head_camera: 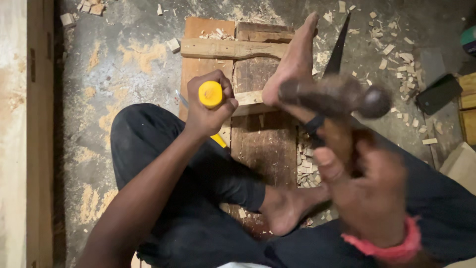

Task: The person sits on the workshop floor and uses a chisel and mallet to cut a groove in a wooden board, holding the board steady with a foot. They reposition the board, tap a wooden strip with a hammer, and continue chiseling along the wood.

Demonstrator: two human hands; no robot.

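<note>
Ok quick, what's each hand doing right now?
Left hand: closed around the yellow-handled chisel.
Right hand: closed on the hammer, which looks blurred.

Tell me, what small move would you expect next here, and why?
Probably a downward blow: the right hand holds the hammer raised and blurred above the yellow-handled chisel, which the left hand grips upright against the wooden piece pinned by a foot.
</note>
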